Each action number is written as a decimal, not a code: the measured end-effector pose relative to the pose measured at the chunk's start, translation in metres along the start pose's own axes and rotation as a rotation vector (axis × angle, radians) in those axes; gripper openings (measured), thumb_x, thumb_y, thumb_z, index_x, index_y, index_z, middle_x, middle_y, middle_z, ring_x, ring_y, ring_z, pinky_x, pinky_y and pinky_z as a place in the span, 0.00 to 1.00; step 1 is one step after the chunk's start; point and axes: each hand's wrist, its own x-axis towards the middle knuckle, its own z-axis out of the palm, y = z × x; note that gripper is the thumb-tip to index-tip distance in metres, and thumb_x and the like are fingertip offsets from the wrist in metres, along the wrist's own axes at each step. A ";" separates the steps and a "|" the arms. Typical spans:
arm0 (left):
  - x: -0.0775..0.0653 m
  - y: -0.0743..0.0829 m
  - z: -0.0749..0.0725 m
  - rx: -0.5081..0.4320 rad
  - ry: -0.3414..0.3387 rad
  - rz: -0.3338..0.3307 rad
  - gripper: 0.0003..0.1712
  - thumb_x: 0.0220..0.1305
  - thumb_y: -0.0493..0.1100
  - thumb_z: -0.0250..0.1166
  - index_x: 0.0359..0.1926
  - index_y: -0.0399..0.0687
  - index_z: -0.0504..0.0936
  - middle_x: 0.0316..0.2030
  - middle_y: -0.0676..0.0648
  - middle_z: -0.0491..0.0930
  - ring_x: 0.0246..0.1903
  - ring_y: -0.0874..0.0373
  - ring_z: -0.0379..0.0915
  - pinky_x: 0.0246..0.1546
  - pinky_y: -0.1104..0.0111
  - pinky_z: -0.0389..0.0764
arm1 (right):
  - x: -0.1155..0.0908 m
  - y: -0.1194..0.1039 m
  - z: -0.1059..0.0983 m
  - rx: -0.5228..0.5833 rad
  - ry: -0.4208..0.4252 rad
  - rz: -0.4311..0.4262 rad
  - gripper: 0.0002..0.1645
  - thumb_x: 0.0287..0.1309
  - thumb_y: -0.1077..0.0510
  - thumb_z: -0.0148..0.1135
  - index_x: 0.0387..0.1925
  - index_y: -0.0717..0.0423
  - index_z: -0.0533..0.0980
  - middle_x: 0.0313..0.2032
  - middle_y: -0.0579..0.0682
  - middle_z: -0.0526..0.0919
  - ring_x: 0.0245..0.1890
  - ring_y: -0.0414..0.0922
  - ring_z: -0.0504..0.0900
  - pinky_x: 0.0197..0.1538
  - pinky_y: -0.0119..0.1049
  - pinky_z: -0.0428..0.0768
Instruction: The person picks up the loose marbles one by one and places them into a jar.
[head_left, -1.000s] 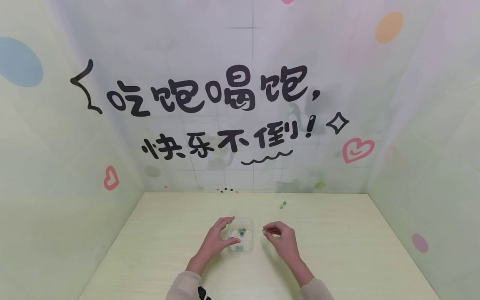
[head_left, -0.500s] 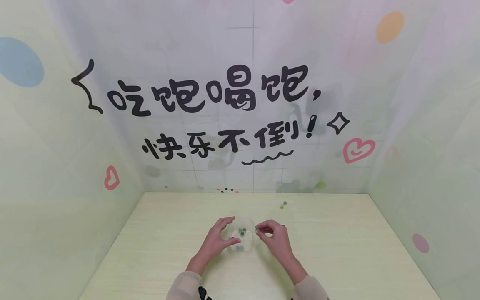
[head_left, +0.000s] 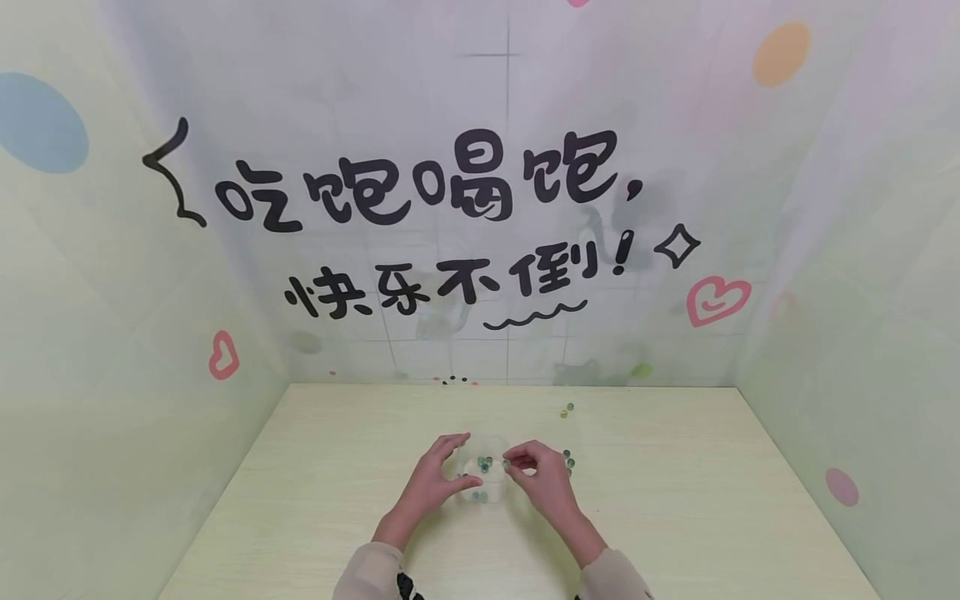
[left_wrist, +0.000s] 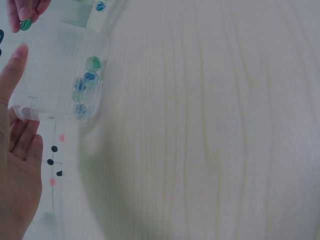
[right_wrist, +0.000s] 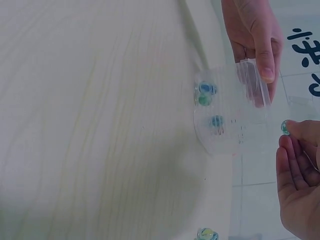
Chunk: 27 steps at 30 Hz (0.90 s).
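A clear plastic box (head_left: 492,485) stands on the table with several glass marbles (left_wrist: 93,63) at its bottom. My left hand (head_left: 435,477) holds the box from the left, thumb on the near side and fingers round the far side. Between the thumb and fingertips of my right hand (head_left: 543,477) is a green-streaked glass marble (right_wrist: 285,127). In the head view that marble overlaps the box's right edge; both wrist views show it above the open top. The left wrist view catches only the fingertips of the right hand (left_wrist: 31,9).
Right behind my right hand, several loose marbles (head_left: 568,460) lie on the pale wooden table (head_left: 675,500). Farther back are two more marbles, one yellowish (head_left: 563,413) and one green (head_left: 570,407). Printed cloth walls (head_left: 510,358) enclose the table at the back and sides.
My right hand has moved left to the box with the pinched marble, uncovering loose marbles on the table to its right. The left hand and box have stayed in place.
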 end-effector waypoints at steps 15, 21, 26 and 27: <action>0.000 0.002 0.000 0.000 0.000 -0.010 0.42 0.52 0.45 0.78 0.67 0.41 0.72 0.63 0.41 0.74 0.64 0.43 0.71 0.66 0.47 0.73 | -0.003 0.001 -0.009 0.002 0.008 0.016 0.08 0.56 0.68 0.69 0.39 0.60 0.83 0.38 0.56 0.87 0.37 0.45 0.85 0.43 0.28 0.86; 0.000 0.002 -0.001 -0.002 -0.006 -0.014 0.43 0.51 0.45 0.78 0.67 0.40 0.72 0.62 0.41 0.74 0.64 0.42 0.71 0.66 0.47 0.73 | -0.003 0.003 -0.017 -0.003 0.045 0.030 0.08 0.55 0.69 0.69 0.38 0.59 0.83 0.37 0.54 0.87 0.36 0.45 0.85 0.42 0.27 0.86; 0.000 0.002 -0.001 0.009 -0.011 -0.010 0.43 0.51 0.46 0.78 0.67 0.40 0.72 0.63 0.41 0.74 0.64 0.42 0.71 0.66 0.47 0.73 | -0.004 0.009 -0.023 0.003 0.061 0.049 0.08 0.54 0.69 0.70 0.37 0.59 0.84 0.37 0.56 0.87 0.36 0.44 0.85 0.41 0.27 0.86; 0.000 0.003 -0.001 0.005 -0.011 -0.015 0.44 0.51 0.47 0.78 0.68 0.41 0.72 0.63 0.42 0.74 0.65 0.42 0.71 0.66 0.47 0.73 | -0.004 0.010 -0.025 0.007 0.065 0.054 0.08 0.54 0.70 0.70 0.37 0.60 0.84 0.37 0.57 0.87 0.36 0.44 0.85 0.41 0.26 0.86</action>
